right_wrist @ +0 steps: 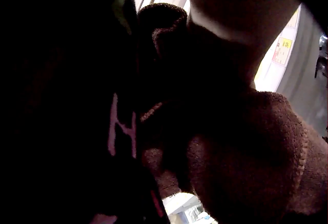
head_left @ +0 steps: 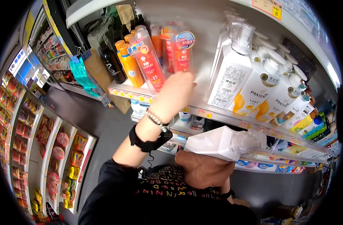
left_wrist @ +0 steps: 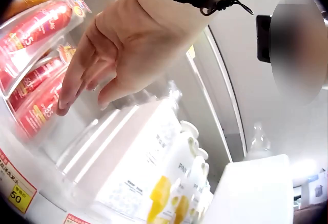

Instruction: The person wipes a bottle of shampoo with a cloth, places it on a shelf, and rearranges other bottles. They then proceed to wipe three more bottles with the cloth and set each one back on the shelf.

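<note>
My left hand [head_left: 179,93] reaches to the shelf, in front of a red sunscreen pack [head_left: 183,50]. In the left wrist view the fingers [left_wrist: 77,78] are loosely bent and spread from the thumb, with nothing gripped between them. One fingertip is right at the edge of a red pack [left_wrist: 41,108]. Another red sunscreen pack [head_left: 150,62] leans beside it. At my chest a white pump bottle [head_left: 209,142] lies tilted on its side against a brown cloth [head_left: 205,168]. My right hand is behind this cloth; its fingers are hidden, and I cannot tell how they lie.
Orange sunscreen bottles [head_left: 130,67] and a black bottle [head_left: 111,62] stand left of the red packs. To the right are a patterned white pump bottle [head_left: 231,71] and several Pantene bottles [head_left: 257,86]. Price tags line the shelf edge [head_left: 194,111]. A snack rack [head_left: 62,157] stands at far left.
</note>
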The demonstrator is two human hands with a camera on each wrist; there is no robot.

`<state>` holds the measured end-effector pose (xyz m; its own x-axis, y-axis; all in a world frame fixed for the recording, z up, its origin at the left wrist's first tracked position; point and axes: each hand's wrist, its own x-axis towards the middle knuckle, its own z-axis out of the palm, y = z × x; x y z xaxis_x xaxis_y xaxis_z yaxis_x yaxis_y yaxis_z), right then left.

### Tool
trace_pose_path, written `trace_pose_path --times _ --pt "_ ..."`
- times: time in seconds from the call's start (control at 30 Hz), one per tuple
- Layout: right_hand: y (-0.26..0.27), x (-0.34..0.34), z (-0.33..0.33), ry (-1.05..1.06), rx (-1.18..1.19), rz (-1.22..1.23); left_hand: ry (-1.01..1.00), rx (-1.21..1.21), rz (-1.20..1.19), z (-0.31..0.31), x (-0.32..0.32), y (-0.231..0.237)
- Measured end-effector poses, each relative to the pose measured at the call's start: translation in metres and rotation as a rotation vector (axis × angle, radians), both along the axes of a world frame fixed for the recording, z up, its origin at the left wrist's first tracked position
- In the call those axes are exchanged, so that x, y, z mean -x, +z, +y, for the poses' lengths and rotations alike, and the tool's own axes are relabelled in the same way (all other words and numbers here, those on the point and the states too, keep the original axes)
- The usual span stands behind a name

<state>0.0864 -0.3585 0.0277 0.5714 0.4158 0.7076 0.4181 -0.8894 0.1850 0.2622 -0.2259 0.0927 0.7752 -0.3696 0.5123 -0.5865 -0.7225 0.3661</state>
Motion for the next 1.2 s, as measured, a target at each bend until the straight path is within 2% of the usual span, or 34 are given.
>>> trace_pose_path --times 0.03,0.07,0.17,0.2,0.27,0.43,0.57,0.7,0.8,0.83,0.9,1.03,1.1,1.2 --pt "-0.001 0.001 0.001 -0.004 0.001 -0.005 -0.131 -0.127 -0.069 -0.006 -0.001 -0.001" --pt "-0.001 0.0 0.003 -0.003 0.007 -0.009 -0.127 -0.124 -0.065 -0.011 -0.005 0.0" --pt "-0.003 0.004 0.008 -0.016 0.018 -0.027 -0.169 -0.573 -0.235 -0.027 -0.023 0.005" --pt "-0.004 0.003 0.009 -0.018 0.02 -0.024 -0.169 -0.571 -0.236 -0.031 -0.024 0.004" --pt "-0.005 0.004 0.007 -0.027 0.024 -0.024 0.146 -0.814 -0.269 -0.038 -0.027 -0.001" --pt "-0.016 0.008 0.0 0.089 -0.079 0.376 0.209 -0.93 -0.305 -0.029 -0.048 -0.022" --pt "0.03 0.012 0.017 0.074 -0.054 0.297 0.19 -0.986 -0.338 -0.027 -0.056 -0.027" --pt "0.013 0.008 0.004 0.042 -0.058 0.172 0.229 -1.074 -0.349 -0.025 -0.056 -0.031" --pt "0.009 0.004 -0.008 0.023 -0.084 0.129 0.289 -1.049 -0.327 -0.025 -0.047 -0.032" --pt "0.008 0.002 -0.011 0.018 -0.087 0.123 0.286 -1.047 -0.333 -0.023 -0.049 -0.034" --pt "0.007 0.003 -0.011 0.02 -0.095 0.12 0.143 -0.979 -0.32 -0.018 -0.055 -0.039" --pt "0.003 0.008 -0.001 0.063 -0.086 0.132 0.146 -1.061 -0.308 -0.019 -0.048 -0.035" --pt "0.002 0.01 0.003 0.082 -0.089 0.144 0.241 -1.122 -0.235 -0.021 -0.042 -0.029" --pt "0.001 0.01 0.002 0.094 -0.099 0.142 0.238 -1.091 -0.186 -0.013 -0.054 -0.034"
